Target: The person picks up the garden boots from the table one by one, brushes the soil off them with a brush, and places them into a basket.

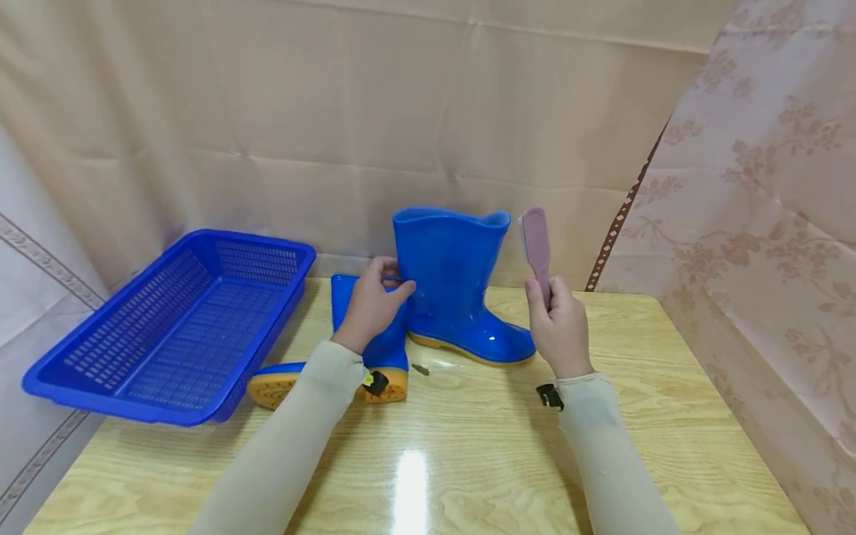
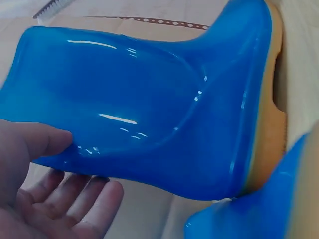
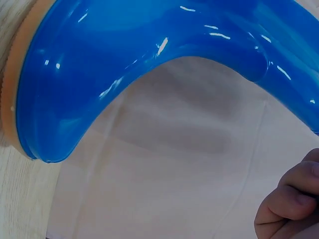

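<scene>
A blue rain boot point(image 1: 444, 275) with a yellow-orange sole stands upright on the table, toe to the right. My left hand point(image 1: 377, 301) is at the back of its shaft. In the left wrist view the thumb point(image 2: 47, 139) lies over the boot's side and the fingers curl at its back edge. My right hand point(image 1: 560, 331) grips a mauve brush point(image 1: 536, 241) by the handle, head up. Its pale bristles face the boot, just right of the boot's opening. Curled fingers point(image 3: 291, 199) of that hand show in the right wrist view; the brush is hidden there.
A second blue boot point(image 1: 388, 349) lies on its side, partly under my left arm, its sole toward me. A blue plastic basket point(image 1: 267, 357) stands at the left. One small brown scrap point(image 1: 420, 368) lies on the wood-grain table point(image 1: 481, 446) before the boots. Cloth hangs behind.
</scene>
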### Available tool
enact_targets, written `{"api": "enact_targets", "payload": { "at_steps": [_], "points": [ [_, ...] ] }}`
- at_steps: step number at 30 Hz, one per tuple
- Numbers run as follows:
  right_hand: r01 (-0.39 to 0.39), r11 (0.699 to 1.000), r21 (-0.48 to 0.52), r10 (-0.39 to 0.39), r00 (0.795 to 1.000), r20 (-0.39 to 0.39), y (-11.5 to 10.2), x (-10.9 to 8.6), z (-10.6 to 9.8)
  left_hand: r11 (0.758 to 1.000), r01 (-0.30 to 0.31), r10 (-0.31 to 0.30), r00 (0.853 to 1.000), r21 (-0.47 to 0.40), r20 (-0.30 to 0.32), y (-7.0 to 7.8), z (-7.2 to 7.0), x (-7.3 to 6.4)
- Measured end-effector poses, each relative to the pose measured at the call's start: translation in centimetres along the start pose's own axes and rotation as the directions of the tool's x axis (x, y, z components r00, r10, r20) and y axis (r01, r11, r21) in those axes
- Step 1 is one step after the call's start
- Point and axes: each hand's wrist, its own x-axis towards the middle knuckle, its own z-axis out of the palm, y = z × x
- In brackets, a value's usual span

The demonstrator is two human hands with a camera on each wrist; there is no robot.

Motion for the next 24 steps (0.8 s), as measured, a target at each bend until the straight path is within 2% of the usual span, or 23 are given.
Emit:
{"api": "enact_targets", "payload": {
  "at_steps": [4, 8, 11, 15, 20, 24],
  "points": [
    [-0.011, 1.000, -0.008, 0.011, 1.000, 0.001, 0.0, 0.0, -0.2, 0.998, 0.064, -0.064, 0.998, -0.021, -0.013, -0.7, 0.4, -0.4],
    [-0.013, 1.000, -0.022, 0.014, 1.000, 0.006, 0.1, 0.1, -0.2, 0.994, 0.104, -0.106, 0.993, -0.044, -0.055, -1.1, 1.0, -0.5],
    [-0.017, 0.999, -0.028, 0.017, 1.000, 0.008, 0.1, 0.1, -0.3, 0.995, 0.091, -0.096, 0.989, -0.044, -0.110, -1.2, 1.4, -0.4],
    [-0.024, 0.999, -0.029, 0.024, 1.000, 0.010, 0.1, 0.1, -0.3, 0.998, 0.038, -0.045, 0.985, -0.045, -0.166, -1.2, 1.7, 0.1],
    [-0.028, 0.999, -0.021, 0.028, 1.000, 0.009, 0.1, 0.2, -0.3, 0.998, 0.004, -0.013, 0.989, -0.058, -0.148, -1.1, 1.7, 1.1],
    [-0.028, 0.999, -0.014, 0.029, 1.000, 0.008, 0.1, 0.2, -0.4, 0.994, 0.038, -0.047, 0.995, -0.099, -0.092, -1.3, 1.4, 1.7]
  ]
}}
